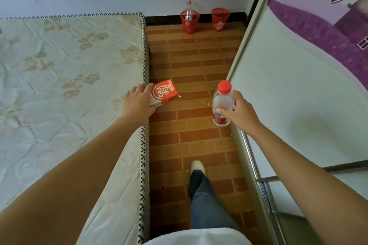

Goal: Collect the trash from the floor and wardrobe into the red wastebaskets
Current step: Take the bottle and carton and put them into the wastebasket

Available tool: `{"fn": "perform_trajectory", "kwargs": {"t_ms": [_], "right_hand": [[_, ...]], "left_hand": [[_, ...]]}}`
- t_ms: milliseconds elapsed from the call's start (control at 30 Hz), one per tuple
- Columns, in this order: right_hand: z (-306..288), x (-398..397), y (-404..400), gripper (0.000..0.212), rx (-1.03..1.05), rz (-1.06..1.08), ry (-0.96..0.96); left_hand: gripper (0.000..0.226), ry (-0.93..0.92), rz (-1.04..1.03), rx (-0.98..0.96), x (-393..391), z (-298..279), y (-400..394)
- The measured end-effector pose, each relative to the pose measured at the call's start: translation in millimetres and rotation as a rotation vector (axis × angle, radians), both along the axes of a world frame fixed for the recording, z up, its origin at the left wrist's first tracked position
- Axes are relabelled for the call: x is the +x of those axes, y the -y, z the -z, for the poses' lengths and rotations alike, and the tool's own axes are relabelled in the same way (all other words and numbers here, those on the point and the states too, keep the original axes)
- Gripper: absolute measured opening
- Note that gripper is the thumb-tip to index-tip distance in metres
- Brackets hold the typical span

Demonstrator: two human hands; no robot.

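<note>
My left hand [137, 101] grips a red and white drink carton [163, 92], held above the mattress edge. My right hand [240, 112] is closed around a clear plastic bottle [222, 103] with a red cap and red label, held upright over the floor. Two red wastebaskets stand against the far wall. The left wastebasket [189, 23] has a clear bottle [188, 11] sticking out of it. The right wastebasket [219, 20] shows nothing above its rim.
A bare quilted mattress [69, 77] fills the left side. A wardrobe sliding door [298, 85] with a purple picture lines the right. Between them runs a narrow brick-pattern floor [191, 57]. My leg and white shoe [197, 167] stand on it.
</note>
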State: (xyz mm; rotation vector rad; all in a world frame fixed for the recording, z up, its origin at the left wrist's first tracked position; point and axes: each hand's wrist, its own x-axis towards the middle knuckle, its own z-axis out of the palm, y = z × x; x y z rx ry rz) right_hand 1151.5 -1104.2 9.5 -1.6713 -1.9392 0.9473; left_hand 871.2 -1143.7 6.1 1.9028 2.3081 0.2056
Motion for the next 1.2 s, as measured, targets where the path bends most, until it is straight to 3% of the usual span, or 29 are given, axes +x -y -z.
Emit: {"fn": "perform_trajectory", "kwargs": {"t_ms": [300,633,1200], "right_hand": [[0,-9,-174,0.060,-0.073,-0.040,-0.059],[-6,-49,-324,0.057,-0.065,-0.099,-0.072],[-8,-158,-593,0.062,-0.121,0.126,-0.137]], "left_hand": [[0.069,0.018,-0.083,0.012,-2,-14,-171],[0.070,0.051,-0.125,0.000,-36,-13,-299],[0.072,0.047,0.024,-0.017,-156,-7,-615]]}}
